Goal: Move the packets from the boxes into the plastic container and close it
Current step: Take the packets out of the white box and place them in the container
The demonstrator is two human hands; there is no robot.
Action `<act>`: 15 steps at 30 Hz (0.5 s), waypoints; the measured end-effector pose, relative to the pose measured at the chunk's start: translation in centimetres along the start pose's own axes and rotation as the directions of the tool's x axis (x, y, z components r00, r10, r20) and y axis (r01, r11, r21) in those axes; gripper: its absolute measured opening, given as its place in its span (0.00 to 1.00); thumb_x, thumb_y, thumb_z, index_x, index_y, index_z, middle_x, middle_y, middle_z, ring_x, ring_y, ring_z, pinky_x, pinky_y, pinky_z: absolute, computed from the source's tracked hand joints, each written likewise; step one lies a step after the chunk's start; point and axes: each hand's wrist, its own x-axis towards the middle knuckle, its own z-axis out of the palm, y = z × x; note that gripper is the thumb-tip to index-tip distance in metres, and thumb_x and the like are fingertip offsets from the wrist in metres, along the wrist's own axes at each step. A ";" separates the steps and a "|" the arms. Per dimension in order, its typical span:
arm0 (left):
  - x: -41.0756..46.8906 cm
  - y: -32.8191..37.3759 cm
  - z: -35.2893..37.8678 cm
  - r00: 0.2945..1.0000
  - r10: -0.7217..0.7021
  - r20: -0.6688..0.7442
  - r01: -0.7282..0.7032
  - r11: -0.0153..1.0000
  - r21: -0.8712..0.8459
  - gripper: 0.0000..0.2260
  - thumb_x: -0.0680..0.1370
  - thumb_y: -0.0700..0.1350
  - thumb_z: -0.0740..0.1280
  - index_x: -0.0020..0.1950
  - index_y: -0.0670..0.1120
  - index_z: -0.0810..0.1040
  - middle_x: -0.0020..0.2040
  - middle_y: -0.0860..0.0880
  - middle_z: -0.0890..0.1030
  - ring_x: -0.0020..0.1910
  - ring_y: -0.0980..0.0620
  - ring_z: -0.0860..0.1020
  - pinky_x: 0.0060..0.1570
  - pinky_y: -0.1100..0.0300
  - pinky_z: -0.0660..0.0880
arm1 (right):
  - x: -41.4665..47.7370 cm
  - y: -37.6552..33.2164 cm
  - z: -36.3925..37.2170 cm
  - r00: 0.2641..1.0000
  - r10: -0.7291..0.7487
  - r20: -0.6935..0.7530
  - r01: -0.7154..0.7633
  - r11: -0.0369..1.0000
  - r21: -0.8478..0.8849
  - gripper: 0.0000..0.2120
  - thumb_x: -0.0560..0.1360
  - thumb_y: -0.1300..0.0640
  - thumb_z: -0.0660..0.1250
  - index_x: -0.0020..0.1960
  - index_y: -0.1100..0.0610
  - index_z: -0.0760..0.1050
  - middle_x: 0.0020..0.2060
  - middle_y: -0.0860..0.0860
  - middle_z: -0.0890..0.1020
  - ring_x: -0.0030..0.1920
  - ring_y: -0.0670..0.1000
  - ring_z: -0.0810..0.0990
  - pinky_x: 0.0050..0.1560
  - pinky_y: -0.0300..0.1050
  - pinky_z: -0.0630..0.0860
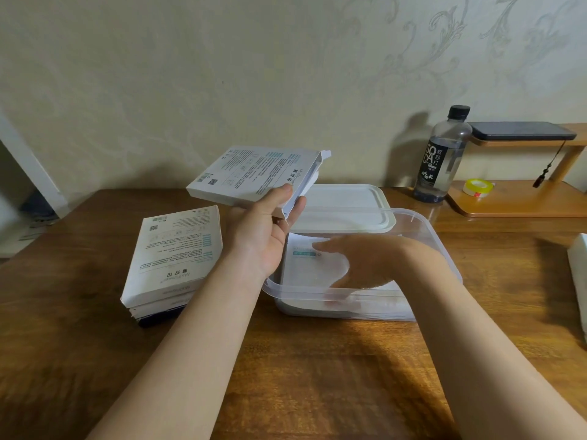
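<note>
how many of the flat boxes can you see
4, as far as I can tell: one open box gripped in the left hand, and a stack of three on the table's left, the lower two mostly hidden. The white object at the right edge is unclear.

left hand (270,230) raised, palm up, gripping a box (251,173), right hand (355,265) low, palm down, fingers straight

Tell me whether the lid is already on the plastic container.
No: the white lid sits behind the plastic container, whose top is open with the right hand reaching inside.
</note>
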 end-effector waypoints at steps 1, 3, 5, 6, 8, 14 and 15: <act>0.0 0.0 0.0 1.000 -0.005 0.000 0.005 1.000 -0.001 0.17 0.76 0.28 0.69 0.57 0.48 0.76 0.56 0.47 0.83 0.61 0.47 0.81 0.47 0.52 0.84 | -0.3 0.0 -0.4 0.998 0.010 -0.062 -0.005 0.997 0.080 0.40 0.72 0.38 0.72 0.79 0.43 0.59 0.77 0.45 0.65 0.76 0.52 0.65 0.74 0.52 0.63; 0.0 0.1 0.0 1.000 -0.014 0.004 0.014 1.000 -0.004 0.17 0.76 0.28 0.69 0.58 0.47 0.76 0.54 0.48 0.85 0.60 0.48 0.82 0.46 0.53 0.84 | -0.7 -0.3 -1.3 0.957 0.051 -0.287 0.037 0.956 0.292 0.29 0.73 0.43 0.74 0.72 0.47 0.72 0.68 0.48 0.77 0.66 0.51 0.77 0.66 0.49 0.73; -0.1 0.2 0.1 1.000 -0.018 0.024 0.017 1.000 0.016 0.18 0.76 0.28 0.70 0.58 0.47 0.77 0.52 0.48 0.86 0.55 0.48 0.85 0.44 0.54 0.84 | -0.9 -0.9 -2.1 0.840 0.172 -0.514 0.156 0.832 0.532 0.11 0.76 0.52 0.73 0.57 0.53 0.82 0.51 0.51 0.85 0.50 0.50 0.84 0.53 0.48 0.80; -0.2 0.2 0.1 0.999 -0.021 0.039 0.019 0.999 0.036 0.17 0.76 0.29 0.70 0.58 0.48 0.77 0.51 0.48 0.87 0.52 0.48 0.86 0.43 0.55 0.83 | -1.0 -1.2 -2.4 0.797 0.251 -0.550 0.227 0.719 0.657 0.05 0.77 0.56 0.71 0.51 0.55 0.83 0.44 0.51 0.86 0.44 0.51 0.85 0.49 0.50 0.81; -0.4 0.3 0.2 0.997 -0.030 0.076 0.024 0.996 0.084 0.16 0.76 0.30 0.70 0.57 0.49 0.78 0.48 0.48 0.87 0.46 0.50 0.87 0.42 0.55 0.83 | -1.2 -1.7 -2.8 0.783 0.353 -0.512 0.314 0.487 0.815 0.03 0.78 0.61 0.69 0.47 0.58 0.82 0.39 0.53 0.86 0.38 0.52 0.84 0.45 0.51 0.82; -1.2 0.0 0.9 0.990 -0.052 0.128 0.033 0.988 0.151 0.18 0.76 0.31 0.70 0.60 0.50 0.77 0.56 0.45 0.85 0.55 0.46 0.85 0.49 0.53 0.84 | -1.1 -1.6 -2.9 0.813 0.440 -0.382 0.288 0.267 0.920 0.04 0.77 0.59 0.71 0.46 0.59 0.82 0.38 0.54 0.85 0.36 0.52 0.83 0.39 0.46 0.81; -1.2 0.0 0.9 0.990 -0.055 0.133 0.035 0.988 0.150 0.18 0.76 0.30 0.70 0.60 0.50 0.77 0.57 0.44 0.85 0.56 0.45 0.84 0.50 0.52 0.84 | -1.1 -1.5 -2.9 0.819 0.443 -0.365 0.283 0.241 0.928 0.04 0.77 0.59 0.71 0.46 0.60 0.82 0.38 0.54 0.84 0.36 0.52 0.83 0.38 0.45 0.80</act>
